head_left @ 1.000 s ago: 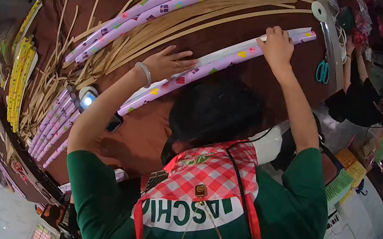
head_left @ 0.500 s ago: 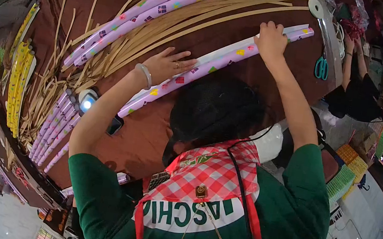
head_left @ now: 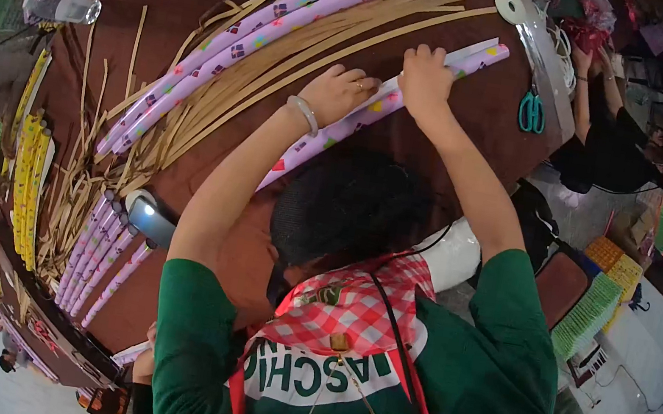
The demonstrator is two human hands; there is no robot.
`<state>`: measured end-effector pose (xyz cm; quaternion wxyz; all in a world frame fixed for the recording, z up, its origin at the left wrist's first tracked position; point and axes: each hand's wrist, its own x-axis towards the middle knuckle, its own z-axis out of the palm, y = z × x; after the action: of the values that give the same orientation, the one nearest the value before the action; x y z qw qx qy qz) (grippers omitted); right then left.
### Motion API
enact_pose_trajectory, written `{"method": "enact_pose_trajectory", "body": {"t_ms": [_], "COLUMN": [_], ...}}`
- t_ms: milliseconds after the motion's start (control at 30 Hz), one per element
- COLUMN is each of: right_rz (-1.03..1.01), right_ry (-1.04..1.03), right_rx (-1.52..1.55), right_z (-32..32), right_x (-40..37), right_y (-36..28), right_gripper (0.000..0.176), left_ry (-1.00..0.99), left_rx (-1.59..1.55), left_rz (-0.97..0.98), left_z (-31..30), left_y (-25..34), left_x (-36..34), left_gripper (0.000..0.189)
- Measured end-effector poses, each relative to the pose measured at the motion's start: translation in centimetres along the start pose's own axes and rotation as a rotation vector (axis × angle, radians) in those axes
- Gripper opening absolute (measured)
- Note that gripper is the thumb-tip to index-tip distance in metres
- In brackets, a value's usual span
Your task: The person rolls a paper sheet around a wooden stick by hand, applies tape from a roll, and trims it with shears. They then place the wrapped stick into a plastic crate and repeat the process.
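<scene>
A long lilac tube [head_left: 362, 117] with a colourful printed pattern lies slantwise across the brown cloth, a white strip showing along its upper edge. My left hand [head_left: 338, 97], with a bracelet at the wrist, presses on its middle with the fingers bent over the white strip. Close to its right, my right hand [head_left: 425, 80] curls its fingers over the same tube; the fingertips are partly hidden. Beyond the hands, two more lilac tubes [head_left: 273, 23] lie on a spread of tan flat strips [head_left: 302, 57].
Teal-handled scissors [head_left: 531, 113] and a white tape roll [head_left: 511, 7] lie at right. Left are several short lilac tubes [head_left: 101, 258], yellow tubes [head_left: 27, 187], a phone-like device [head_left: 150, 218] and a clear bottle [head_left: 66, 6]. A dark cap-like thing [head_left: 348, 209] fills the middle. Another person's hands [head_left: 589, 61] work at upper right.
My left hand has moved right and up along the tube, its fingers now more bent. My right hand has shifted left, so the hands are closer together. The whole view has shifted somewhat.
</scene>
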<state>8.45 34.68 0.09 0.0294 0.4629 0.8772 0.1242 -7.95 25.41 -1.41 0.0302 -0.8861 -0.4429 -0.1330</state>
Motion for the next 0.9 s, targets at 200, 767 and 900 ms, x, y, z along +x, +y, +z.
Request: {"method": "enact_pose_trajectory", "body": {"t_ms": [200,767,900], "right_rz": [-0.041,-0.45,-0.458], "right_ry": [0.053,-0.47,-0.444], "right_rx": [0.008,0.503,0.529], "right_z": [0.1,0.2,2.1], "right_x": [-0.1,7.9,9.2], "right_y": [1.0,19.3,22.4], "right_gripper": [0.021,0.034,0.039], "left_ry": [-0.034,-0.241,-0.304], "left_rx": [-0.051,-0.071,-0.1], "left_rz": [0.024,0.062,0.055], "left_z": [1.3,0.7,0.2], "left_y": [-0.2,-0.6,-0.7], "left_x": [0.5,1.1,1.4], "left_gripper": [0.029,0.036,0.036]}}
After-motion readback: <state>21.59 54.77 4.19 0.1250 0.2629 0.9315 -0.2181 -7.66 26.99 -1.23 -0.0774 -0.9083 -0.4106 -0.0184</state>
